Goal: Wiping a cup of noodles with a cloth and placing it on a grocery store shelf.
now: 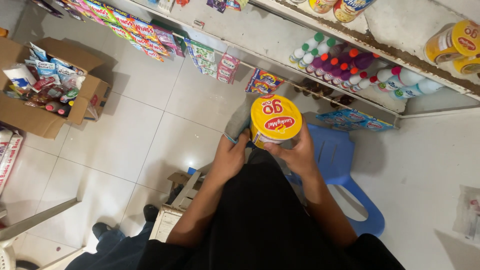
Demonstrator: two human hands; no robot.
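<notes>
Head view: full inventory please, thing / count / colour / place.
noodle cup: one, yellow lid with red mark, held at centre
cloth: one, grey, under the left hand beside the cup
cardboard box: one, brown, open, full of sachets and small bottles, on the floor at left
plastic chair: one, blue, right of centre
bottles: a dozen or more, white and purple with coloured caps, lying on the shelf at upper right
shelf cups: at least two, yellow, far right of the shelf
snack packets: many, multicoloured, low row along the top
left hand: on cloth and cup
right hand: grips cup
</notes>
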